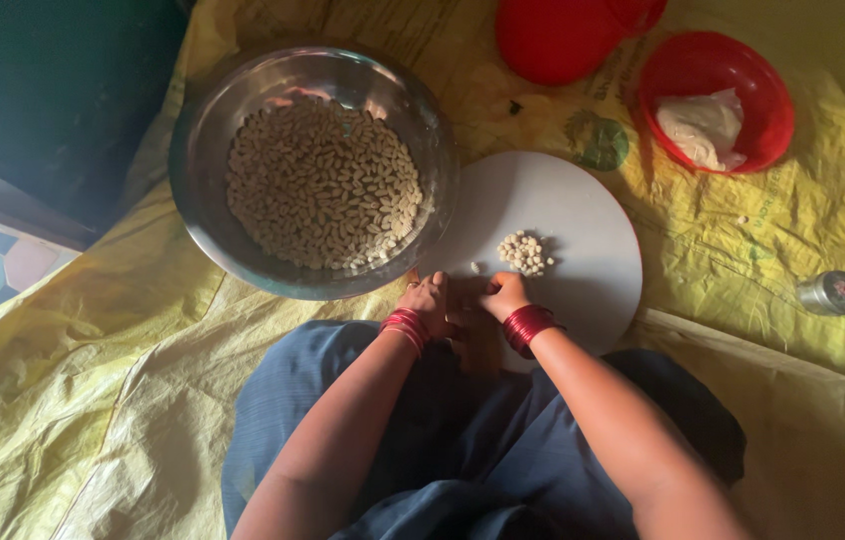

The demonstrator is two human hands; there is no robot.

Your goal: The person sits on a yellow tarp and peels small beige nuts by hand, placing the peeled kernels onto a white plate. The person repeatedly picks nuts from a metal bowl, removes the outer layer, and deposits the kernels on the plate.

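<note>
Overhead view of a seated person working on a yellow sheet (93,400). Both hands are meeting at the near edge of a round white board (583,230); the left hand (430,300) is curling its fingers inward, knuckles up, and the right hand (503,295) is doing the same just beside it, the two almost touching; whether either is pinching anything cannot be told, since the fingertips are turning away from the camera and lying in shadow. Red bangles (528,328) are circling each wrist. A small heap of pale pieces (525,252) is lying on the board, just beyond the right hand and apart from it; one stray piece is sitting a little to its left. A steel bowl (205,130), its rim overlapping the board's left edge, is holding a broad layer of pale, small, oblong pieces (321,185). Farther off, to the upper right, a red bowl (773,100) is containing a white crumpled bag (703,128); a red lid (553,40) is lying near it; a small metal tin (830,293) is lying on its side at the right, well apart from the hands.
</note>
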